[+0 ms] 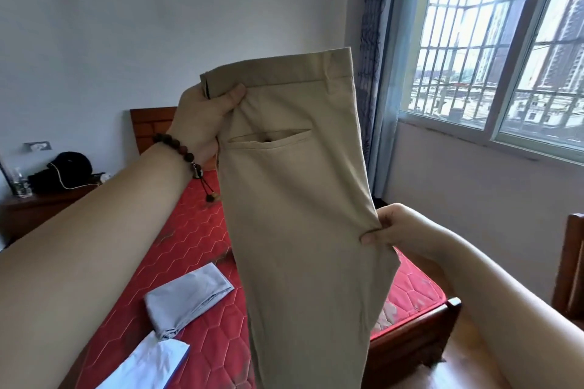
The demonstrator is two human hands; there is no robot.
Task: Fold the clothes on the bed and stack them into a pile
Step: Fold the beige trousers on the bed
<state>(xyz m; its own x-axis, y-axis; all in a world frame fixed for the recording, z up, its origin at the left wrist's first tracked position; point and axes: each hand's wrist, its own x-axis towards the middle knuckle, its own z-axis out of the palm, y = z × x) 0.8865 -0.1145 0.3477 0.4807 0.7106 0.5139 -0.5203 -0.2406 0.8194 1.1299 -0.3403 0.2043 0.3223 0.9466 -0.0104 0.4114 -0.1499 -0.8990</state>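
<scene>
A pair of khaki trousers hangs in the air above the bed, waistband up and the welt back pocket facing me. My left hand, with a bead bracelet on the wrist, grips the waistband at its left end. My right hand pinches the trousers' right edge lower down, near the seat. The legs drop out of view at the bottom. On the red mattress lie a folded grey garment and, nearer me, a white and light-blue garment.
A wooden headboard stands at the far wall. A bedside table on the left carries a black cap and small items. A barred window with a curtain is on the right. A wooden chair part shows at the right edge.
</scene>
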